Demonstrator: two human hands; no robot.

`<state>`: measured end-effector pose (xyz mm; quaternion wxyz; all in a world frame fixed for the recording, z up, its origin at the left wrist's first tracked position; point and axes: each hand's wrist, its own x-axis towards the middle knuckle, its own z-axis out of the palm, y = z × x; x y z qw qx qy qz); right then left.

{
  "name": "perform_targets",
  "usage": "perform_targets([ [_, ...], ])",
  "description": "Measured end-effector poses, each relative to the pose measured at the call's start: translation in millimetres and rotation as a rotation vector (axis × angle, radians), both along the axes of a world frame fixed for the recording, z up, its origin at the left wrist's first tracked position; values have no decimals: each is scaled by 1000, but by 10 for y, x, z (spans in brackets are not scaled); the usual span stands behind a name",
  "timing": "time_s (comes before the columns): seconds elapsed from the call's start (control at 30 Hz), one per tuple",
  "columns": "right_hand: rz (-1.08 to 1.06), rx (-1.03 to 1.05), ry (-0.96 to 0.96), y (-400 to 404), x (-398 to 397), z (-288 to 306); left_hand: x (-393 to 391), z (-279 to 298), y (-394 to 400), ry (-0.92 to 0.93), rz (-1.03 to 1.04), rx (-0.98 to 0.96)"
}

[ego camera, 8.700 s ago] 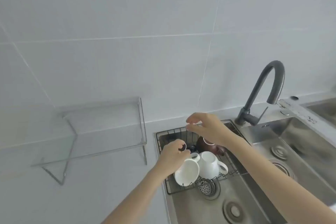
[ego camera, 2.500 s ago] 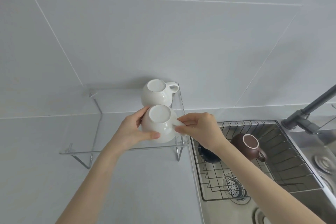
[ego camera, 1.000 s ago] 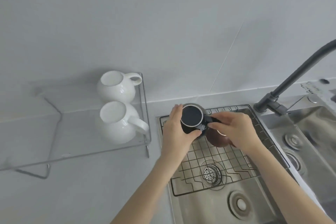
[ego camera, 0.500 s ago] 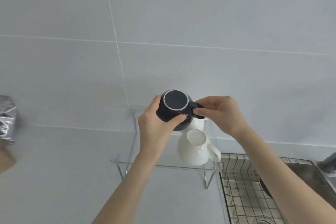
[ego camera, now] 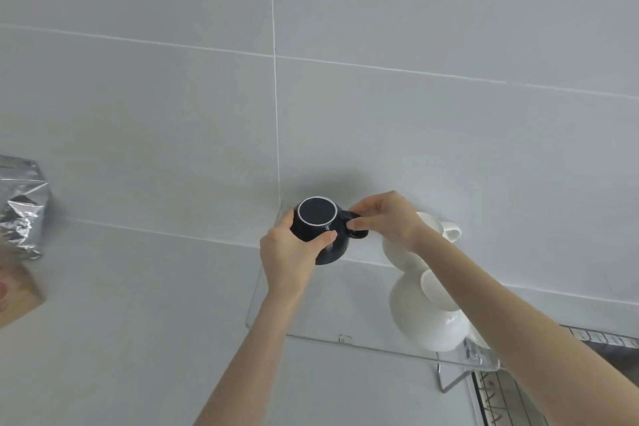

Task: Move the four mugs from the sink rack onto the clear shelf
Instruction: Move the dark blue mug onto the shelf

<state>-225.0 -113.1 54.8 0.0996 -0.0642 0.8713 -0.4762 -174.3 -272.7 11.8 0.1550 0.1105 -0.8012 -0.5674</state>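
Note:
A dark blue mug (ego camera: pixel 320 228), upside down with its white-ringed base facing me, is over the back left part of the clear shelf (ego camera: pixel 345 318). My left hand (ego camera: pixel 288 254) wraps its body from the left and below. My right hand (ego camera: pixel 383 219) pinches its handle on the right. Whether the mug touches the shelf I cannot tell. Two white mugs stand upside down on the shelf's right side: one at the back (ego camera: pixel 428 235), one nearer the front (ego camera: pixel 425 318), both partly hidden by my right forearm. The brown mug is out of view.
The wire sink rack (ego camera: pixel 511 398) shows at the bottom right corner, just past the shelf's metal leg (ego camera: pixel 449 380). A crinkled silver foil bag (ego camera: pixel 20 204) and a wooden board (ego camera: pixel 17 294) sit at the far left on the countertop. A tiled wall rises behind the shelf.
Both hands have carried the dark blue mug left and down toward the shelf's back left area, away from the white mugs. The view has swung left, so most of the sink rack is gone.

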Motion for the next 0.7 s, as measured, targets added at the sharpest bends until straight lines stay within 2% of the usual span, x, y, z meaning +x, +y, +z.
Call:
perform_targets([
  [0.23, 34, -32, -24, -44, -194, -144, -92, -100, 35, 18, 88, -34],
  [0.7, 14, -45, -53, -80, -274, -246, -160, -194, 35, 7, 83, -89],
])
